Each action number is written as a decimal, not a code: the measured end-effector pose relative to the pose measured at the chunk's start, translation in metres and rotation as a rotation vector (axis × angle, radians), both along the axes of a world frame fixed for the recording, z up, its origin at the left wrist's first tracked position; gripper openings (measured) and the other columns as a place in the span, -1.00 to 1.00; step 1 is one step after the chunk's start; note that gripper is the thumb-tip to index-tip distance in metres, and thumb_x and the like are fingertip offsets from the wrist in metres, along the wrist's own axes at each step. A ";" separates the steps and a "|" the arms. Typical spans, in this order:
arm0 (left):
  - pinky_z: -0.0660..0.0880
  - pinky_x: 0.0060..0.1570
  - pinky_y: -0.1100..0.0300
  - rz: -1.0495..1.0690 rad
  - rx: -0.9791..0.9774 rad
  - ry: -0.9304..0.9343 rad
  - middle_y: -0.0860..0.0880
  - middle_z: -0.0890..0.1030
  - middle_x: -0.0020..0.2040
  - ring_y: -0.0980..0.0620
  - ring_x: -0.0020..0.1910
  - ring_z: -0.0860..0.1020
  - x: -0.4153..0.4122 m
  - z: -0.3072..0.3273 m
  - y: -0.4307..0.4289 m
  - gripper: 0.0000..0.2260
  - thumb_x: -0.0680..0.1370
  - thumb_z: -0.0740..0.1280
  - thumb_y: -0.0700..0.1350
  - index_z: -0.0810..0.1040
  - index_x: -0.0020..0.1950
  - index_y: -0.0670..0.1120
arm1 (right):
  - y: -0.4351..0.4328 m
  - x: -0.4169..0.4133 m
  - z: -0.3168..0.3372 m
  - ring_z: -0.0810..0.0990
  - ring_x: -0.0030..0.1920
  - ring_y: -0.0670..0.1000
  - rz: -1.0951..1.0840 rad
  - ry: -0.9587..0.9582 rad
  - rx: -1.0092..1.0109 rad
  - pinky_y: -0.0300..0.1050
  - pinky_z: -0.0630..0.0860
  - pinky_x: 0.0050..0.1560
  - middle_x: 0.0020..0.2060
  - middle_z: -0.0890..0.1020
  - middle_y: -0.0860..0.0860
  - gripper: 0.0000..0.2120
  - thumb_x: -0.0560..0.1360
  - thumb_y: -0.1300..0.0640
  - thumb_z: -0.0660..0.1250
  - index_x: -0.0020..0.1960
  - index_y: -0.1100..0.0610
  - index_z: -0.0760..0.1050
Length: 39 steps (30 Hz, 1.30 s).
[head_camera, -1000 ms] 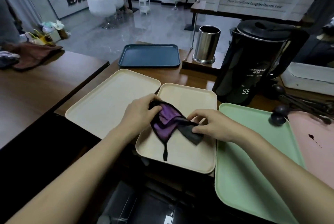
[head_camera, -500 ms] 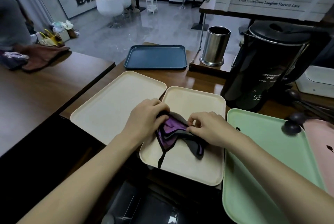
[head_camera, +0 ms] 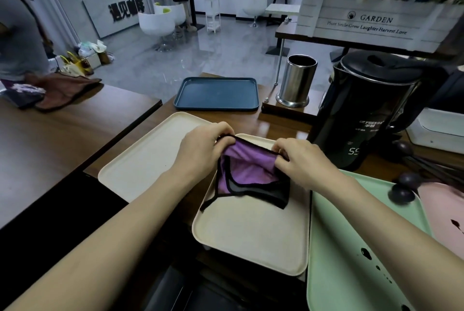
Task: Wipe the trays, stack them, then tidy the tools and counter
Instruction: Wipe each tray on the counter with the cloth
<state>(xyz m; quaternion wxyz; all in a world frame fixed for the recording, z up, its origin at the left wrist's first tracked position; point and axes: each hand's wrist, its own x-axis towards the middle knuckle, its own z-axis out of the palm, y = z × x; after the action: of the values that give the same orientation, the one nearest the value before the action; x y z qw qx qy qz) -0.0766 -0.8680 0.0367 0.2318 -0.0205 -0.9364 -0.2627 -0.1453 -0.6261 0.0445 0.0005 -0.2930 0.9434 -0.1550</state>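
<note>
A purple and grey cloth point(head_camera: 247, 172) with black edging lies on the small cream tray point(head_camera: 253, 235) in the middle. My left hand point(head_camera: 200, 150) pinches the cloth's top left edge and my right hand point(head_camera: 301, 162) pinches its top right edge, stretching it between them. A larger cream tray point(head_camera: 145, 160) lies to the left, a green tray point(head_camera: 351, 248) with dark spots to the right, a pink tray point(head_camera: 444, 212) with a dark stain at far right, and a dark blue tray point(head_camera: 217, 94) behind.
A black kettle point(head_camera: 364, 112) reading 55 stands right of the trays, with dark long-handled spoons point(head_camera: 406, 185) beside it. A steel cylinder point(head_camera: 297, 80) and a flower box point(head_camera: 371, 21) sit behind. Brown cloths point(head_camera: 57, 92) lie on the left counter; people stand far off.
Both hands moved up toward the tray's far end and pulled the bunched cloth open, so more purple shows. The camera tilted closer and slightly up.
</note>
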 end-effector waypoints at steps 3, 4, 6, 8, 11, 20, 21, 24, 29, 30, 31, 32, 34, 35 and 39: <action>0.55 -0.06 -0.03 0.040 0.070 0.046 0.12 0.66 -0.10 0.04 -0.10 0.59 -0.010 0.014 -0.003 -0.96 0.60 0.38 -0.01 0.60 0.02 0.06 | -0.001 -0.014 0.023 0.58 0.16 0.14 -0.009 0.113 -0.141 -0.02 0.45 0.01 0.09 0.66 0.00 -0.79 0.57 0.06 0.25 0.15 -0.01 0.59; 0.55 -0.06 0.00 0.046 0.115 0.078 0.12 0.65 -0.12 0.06 -0.12 0.59 -0.013 0.021 -0.003 -0.98 0.60 0.39 -0.04 0.60 0.01 0.05 | -0.001 -0.016 0.034 0.58 0.14 0.13 -0.004 0.150 -0.193 -0.04 0.44 -0.01 0.07 0.67 0.00 -0.80 0.59 0.05 0.25 0.14 0.00 0.60; 0.54 -0.07 0.07 0.014 0.236 0.096 0.10 0.65 -0.16 0.09 -0.15 0.59 -0.014 0.032 -0.002 -0.99 0.60 0.40 -0.10 0.60 0.00 0.01 | 0.003 -0.014 0.052 0.58 0.04 0.07 0.019 0.142 -0.242 -0.08 0.39 -0.06 -0.02 0.67 -0.04 -0.84 0.58 0.04 0.26 0.07 -0.03 0.61; 0.52 -0.09 0.13 -0.083 0.308 0.005 0.08 0.64 -0.16 0.07 -0.17 0.59 -0.006 0.031 -0.004 -0.99 0.60 0.39 -0.09 0.59 -0.01 0.01 | 0.012 -0.002 0.058 0.57 -0.06 0.00 0.075 0.032 -0.201 -0.10 0.43 -0.07 -0.13 0.65 -0.11 -0.88 0.53 0.03 0.30 -0.01 -0.06 0.61; 0.48 -0.08 0.16 -0.234 0.238 -0.294 0.10 0.63 -0.14 0.08 -0.16 0.58 0.012 0.004 -0.008 -0.95 0.58 0.39 -0.03 0.57 -0.07 0.11 | 0.024 0.023 0.032 0.57 -0.09 -0.08 0.182 -0.138 0.034 -0.12 0.49 -0.02 -0.15 0.64 -0.14 -0.89 0.48 -0.02 0.36 -0.03 -0.07 0.61; 0.53 -0.05 -0.02 -0.060 -0.119 -0.301 0.10 0.69 -0.02 -0.03 0.00 0.61 0.017 -0.046 0.013 -0.83 0.56 0.27 0.12 0.58 0.04 0.11 | 0.021 0.020 -0.022 0.53 0.03 -0.04 0.247 -0.136 0.056 -0.03 0.49 0.06 -0.05 0.59 -0.15 -0.68 0.40 -0.28 0.31 -0.02 -0.08 0.56; 0.53 -0.06 -0.03 -0.046 -0.116 -0.280 0.10 0.68 -0.03 -0.04 -0.01 0.61 0.012 -0.046 0.014 -0.83 0.57 0.26 0.12 0.57 0.04 0.10 | 0.021 0.019 -0.023 0.52 0.02 -0.04 0.244 -0.138 0.048 -0.05 0.47 0.03 -0.06 0.59 -0.14 -0.64 0.39 -0.32 0.30 -0.04 -0.07 0.55; 0.53 -0.06 -0.04 -0.018 -0.086 -0.229 0.08 0.68 -0.04 -0.06 -0.01 0.60 -0.002 -0.044 0.015 -0.89 0.60 0.29 0.06 0.56 0.04 0.09 | 0.021 0.021 -0.027 0.48 -0.12 -0.04 0.258 -0.163 0.072 -0.05 0.46 -0.11 -0.21 0.52 -0.10 -0.55 0.41 -0.37 0.28 -0.21 0.04 0.46; 0.50 -0.04 -0.01 0.027 -0.096 -0.187 0.04 0.62 0.00 -0.10 0.00 0.56 -0.028 -0.048 0.020 -0.82 0.56 0.38 0.07 0.53 0.11 0.06 | 0.018 -0.003 -0.025 0.49 0.09 0.06 0.061 -0.162 0.123 -0.06 0.41 -0.04 -0.03 0.52 -0.09 -0.80 0.47 -0.14 0.43 -0.09 -0.08 0.46; 0.47 -0.05 0.00 0.035 -0.151 -0.189 0.02 0.58 0.00 -0.11 0.00 0.53 -0.031 -0.051 0.021 -0.75 0.52 0.43 0.08 0.52 0.12 0.03 | 0.016 -0.007 -0.024 0.46 0.22 0.06 0.048 -0.187 0.155 -0.06 0.43 0.08 0.13 0.53 -0.08 -0.72 0.45 -0.16 0.45 0.10 -0.12 0.49; 0.45 -0.06 -0.01 0.052 -0.205 -0.181 0.00 0.53 -0.02 -0.12 -0.03 0.50 -0.033 -0.055 0.021 -0.71 0.49 0.46 0.10 0.51 0.10 0.01 | 0.015 -0.010 -0.024 0.43 0.32 0.05 0.046 -0.227 0.177 -0.06 0.43 0.19 0.27 0.51 -0.06 -0.53 0.44 -0.17 0.46 0.30 -0.11 0.46; 0.43 -0.09 -0.01 0.074 -0.236 -0.166 -0.01 0.50 -0.05 -0.13 -0.06 0.48 -0.032 -0.058 0.021 -0.69 0.47 0.48 0.12 0.50 0.06 -0.01 | 0.013 -0.012 -0.025 0.42 0.37 0.04 0.039 -0.271 0.171 -0.07 0.41 0.25 0.36 0.49 -0.05 -0.38 0.43 -0.20 0.46 0.43 -0.10 0.39; 0.40 -0.17 0.02 0.112 -0.225 -0.110 0.00 0.48 -0.10 -0.12 -0.11 0.48 -0.027 -0.059 0.022 -0.71 0.48 0.47 0.12 0.48 0.00 -0.02 | 0.008 -0.012 -0.027 0.44 0.37 0.06 0.013 -0.326 0.122 -0.07 0.40 0.25 0.39 0.49 -0.01 -0.24 0.42 -0.27 0.44 0.53 -0.07 0.29; 0.40 -0.21 0.03 0.136 -0.183 -0.085 0.01 0.50 -0.11 -0.10 -0.12 0.48 -0.021 -0.057 0.022 -0.74 0.52 0.44 0.12 0.47 -0.01 -0.01 | 0.006 -0.011 -0.030 0.47 0.34 0.09 0.004 -0.323 0.108 -0.07 0.41 0.23 0.36 0.51 0.02 -0.22 0.42 -0.28 0.43 0.54 -0.06 0.28; 0.47 -0.20 0.01 0.233 -0.028 -0.093 0.10 0.54 -0.11 -0.01 -0.15 0.51 0.011 -0.049 0.016 -0.87 0.62 0.30 0.12 0.48 -0.02 0.09 | -0.002 -0.005 -0.040 0.58 0.12 0.10 -0.007 -0.387 0.049 -0.06 0.50 0.13 0.10 0.66 -0.02 -0.53 0.44 -0.05 0.44 0.33 -0.05 0.50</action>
<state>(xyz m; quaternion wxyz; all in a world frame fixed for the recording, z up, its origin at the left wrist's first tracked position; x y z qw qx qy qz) -0.0653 -0.8520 -0.0120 0.2169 0.0977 -0.9457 -0.2214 -0.1506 -0.6285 0.0049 0.1886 -0.2542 0.9303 -0.1853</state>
